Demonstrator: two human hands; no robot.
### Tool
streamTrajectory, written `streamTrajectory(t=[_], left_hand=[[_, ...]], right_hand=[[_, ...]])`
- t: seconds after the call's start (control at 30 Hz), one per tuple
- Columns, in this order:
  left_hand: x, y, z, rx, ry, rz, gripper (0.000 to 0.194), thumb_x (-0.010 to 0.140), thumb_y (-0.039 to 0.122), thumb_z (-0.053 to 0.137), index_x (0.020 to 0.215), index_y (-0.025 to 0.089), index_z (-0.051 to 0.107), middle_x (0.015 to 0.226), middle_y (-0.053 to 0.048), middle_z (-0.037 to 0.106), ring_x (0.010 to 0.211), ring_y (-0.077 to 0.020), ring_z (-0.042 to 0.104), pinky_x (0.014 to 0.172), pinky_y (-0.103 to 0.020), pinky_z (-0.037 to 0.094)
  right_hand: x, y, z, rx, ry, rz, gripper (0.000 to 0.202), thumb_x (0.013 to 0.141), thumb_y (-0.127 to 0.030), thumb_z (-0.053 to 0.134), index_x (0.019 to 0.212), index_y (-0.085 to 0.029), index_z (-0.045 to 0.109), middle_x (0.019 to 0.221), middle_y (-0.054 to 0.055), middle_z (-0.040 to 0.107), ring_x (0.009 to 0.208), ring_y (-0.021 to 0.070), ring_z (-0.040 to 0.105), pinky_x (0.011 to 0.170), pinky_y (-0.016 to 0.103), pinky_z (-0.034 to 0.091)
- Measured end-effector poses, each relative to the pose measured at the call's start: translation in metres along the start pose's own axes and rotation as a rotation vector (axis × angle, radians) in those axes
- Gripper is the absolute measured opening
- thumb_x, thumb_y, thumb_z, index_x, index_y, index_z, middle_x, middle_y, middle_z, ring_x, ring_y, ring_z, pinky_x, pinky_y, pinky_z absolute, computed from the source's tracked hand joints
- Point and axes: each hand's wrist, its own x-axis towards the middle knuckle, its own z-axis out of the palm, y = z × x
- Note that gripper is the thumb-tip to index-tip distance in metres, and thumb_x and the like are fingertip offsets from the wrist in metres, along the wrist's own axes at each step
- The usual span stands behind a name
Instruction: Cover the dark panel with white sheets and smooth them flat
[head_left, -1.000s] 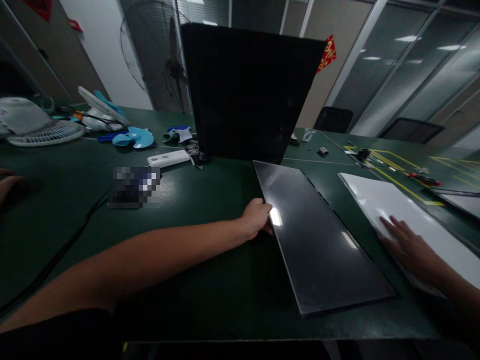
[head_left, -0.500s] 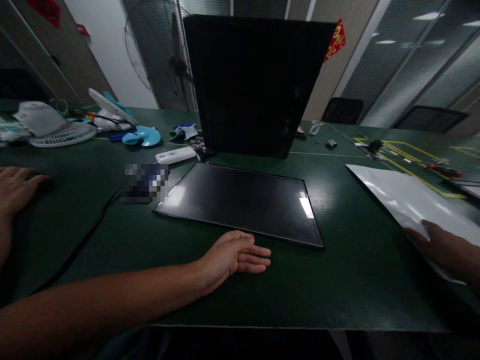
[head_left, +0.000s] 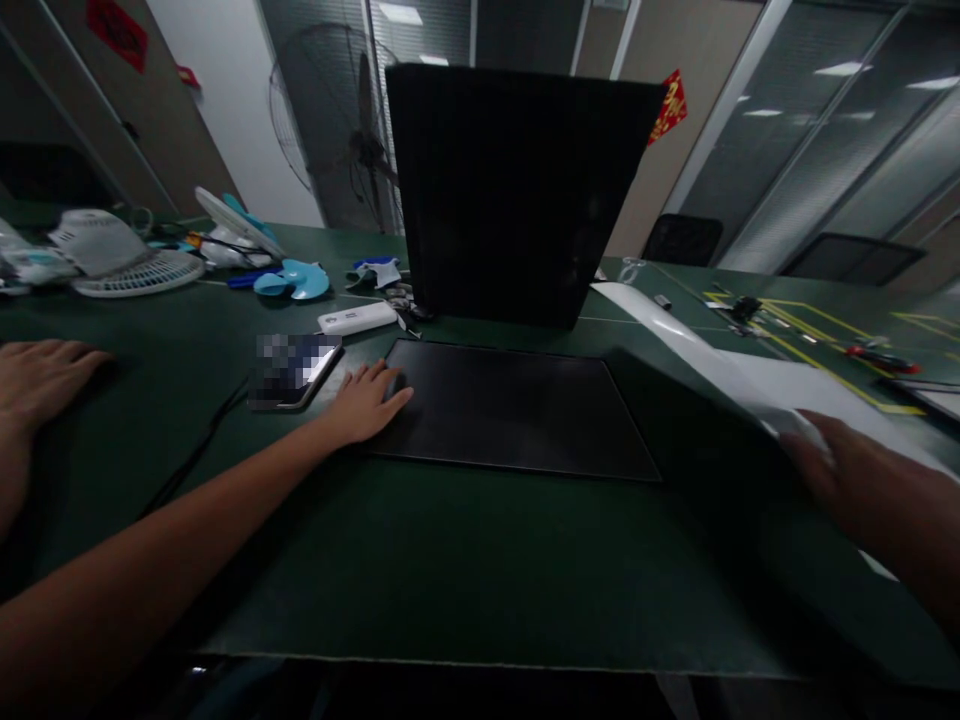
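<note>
A dark, flat screen panel [head_left: 517, 410] lies on the green table in front of me. My left hand [head_left: 366, 402] rests on the panel's left end with its fingers spread. At the right, my right hand [head_left: 847, 460] grips the near edge of a large white sheet [head_left: 810, 385], which is raised and curved; its far corner reaches toward the black upright screen. Shadow falls on the table between the sheet and the panel.
A black upright screen [head_left: 517, 200] stands behind the panel. Left of it are a phone [head_left: 296, 372], a white device [head_left: 358, 319], a blue fan blade [head_left: 292, 281] and fan parts. Another person's hand [head_left: 49, 375] lies at far left. Small parts sit far right.
My left hand has moved from the panel's front edge onto its left end. My right hand has lifted the white sheet, which now bends up and leftward.
</note>
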Motion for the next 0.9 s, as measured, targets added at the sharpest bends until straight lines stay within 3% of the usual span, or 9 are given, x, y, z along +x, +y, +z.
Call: streamTrajectory(t=[0.07,0.17,0.3,0.43,0.57,0.67,0.8,0.9], left_hand=[[0.003,-0.009,0.002,-0.151,-0.001,-0.028,0.071,0.101,0.061,0.036,0.15,0.012,0.056,0.164,-0.019,0.044,0.155,-0.0404,0.035,0.128,-0.059,0.022],[0.002,-0.009,0.0,-0.339,0.054,-0.06,0.07,0.103,0.065,0.03,0.148,0.019,0.057,0.158,-0.012,0.055,0.147,-0.0321,0.049,0.125,-0.048,0.033],[0.0,-0.008,-0.001,-0.479,0.155,-0.093,0.069,0.104,0.063,0.024,0.144,0.02,0.06,0.155,-0.01,0.058,0.144,-0.0276,0.053,0.125,-0.043,0.035],[0.003,-0.012,0.003,-0.503,0.177,-0.075,0.071,0.101,0.065,0.03,0.141,0.017,0.063,0.153,-0.011,0.06,0.144,-0.0278,0.053,0.126,-0.04,0.033],[0.005,-0.016,0.003,-0.375,0.086,-0.019,0.069,0.09,0.064,0.053,0.139,0.018,0.066,0.156,-0.012,0.056,0.145,-0.0325,0.052,0.125,-0.045,0.035],[0.003,-0.012,0.0,-0.266,0.025,0.03,0.063,0.09,0.058,0.055,0.138,0.02,0.068,0.162,-0.01,0.05,0.149,-0.0332,0.048,0.125,-0.045,0.035],[-0.005,-0.004,0.001,-0.087,-0.081,0.111,0.066,0.095,0.057,0.05,0.148,0.02,0.06,0.169,-0.012,0.038,0.156,-0.0349,0.036,0.128,-0.048,0.028],[-0.01,-0.001,0.003,0.02,-0.132,0.136,0.074,0.1,0.056,0.044,0.162,0.016,0.04,0.174,-0.017,0.024,0.161,-0.038,0.021,0.128,-0.056,0.023]], right_hand=[[0.009,-0.042,-0.02,0.086,0.01,-0.1,0.063,0.107,-0.058,0.025,0.146,-0.022,0.058,0.134,0.017,0.07,0.105,0.0351,0.074,0.077,0.05,0.062],[0.025,-0.09,-0.033,0.216,-0.049,-0.36,0.057,0.109,-0.051,0.032,0.145,-0.018,0.061,0.136,0.016,0.07,0.115,0.0329,0.071,0.095,0.051,0.06],[0.037,-0.138,-0.031,0.376,-0.099,-0.672,0.053,0.107,-0.046,0.041,0.152,-0.022,0.058,0.15,0.012,0.061,0.131,0.0325,0.063,0.111,0.057,0.05],[0.042,-0.17,-0.025,0.432,-0.308,-0.877,0.062,0.106,-0.048,0.046,0.164,-0.026,0.043,0.165,0.008,0.043,0.148,0.0318,0.046,0.122,0.06,0.037],[0.054,-0.171,-0.011,0.528,-0.457,-0.941,0.072,0.105,-0.053,0.049,0.17,-0.028,0.027,0.172,0.006,0.028,0.158,0.0308,0.028,0.128,0.062,0.021],[0.062,-0.157,0.001,0.609,-0.488,-0.958,0.07,0.106,-0.05,0.048,0.17,-0.033,0.024,0.173,0.003,0.025,0.16,0.0288,0.022,0.129,0.062,0.015],[0.068,-0.14,0.013,0.625,-0.449,-0.942,0.067,0.106,-0.048,0.045,0.169,-0.038,0.026,0.175,0.001,0.021,0.161,0.0282,0.017,0.129,0.061,0.011],[0.078,-0.118,0.025,0.513,-0.339,-0.768,0.064,0.107,-0.051,0.039,0.168,-0.031,0.034,0.176,0.005,0.02,0.161,0.0287,0.015,0.129,0.058,0.011]])
